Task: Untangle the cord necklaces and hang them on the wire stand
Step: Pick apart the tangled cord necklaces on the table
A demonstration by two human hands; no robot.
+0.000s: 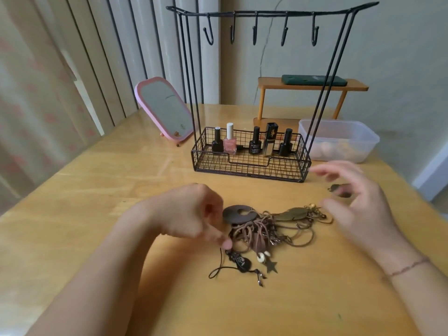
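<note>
The tangle of cord necklaces (271, 229) lies on the wooden table (97, 190), in front of the wire stand (252, 151), whose five hooks (254, 32) all hang bare. My left hand (194, 212) sits at the tangle's left edge, fingers curled down, fingertip and thumb closing on a cord just beside the dark ring pendant (238, 213) (whether the pinch has actually caught the cord, I cannot tell). My right hand (356, 202) hovers over the right end of the pile, fingers spread and loose, holding nothing; it is motion-blurred.

Handling judgement: cords are thin, soft, light, likely to drag neighbours along if pulled. Pendants are the stiff parts: ring, brass leaf (292, 213), star (271, 266). Best hold is probably a pendant, then follow its cord out slowly. The black cord with the dark tag (240, 261) looks loosest, at the near edge.
</note>
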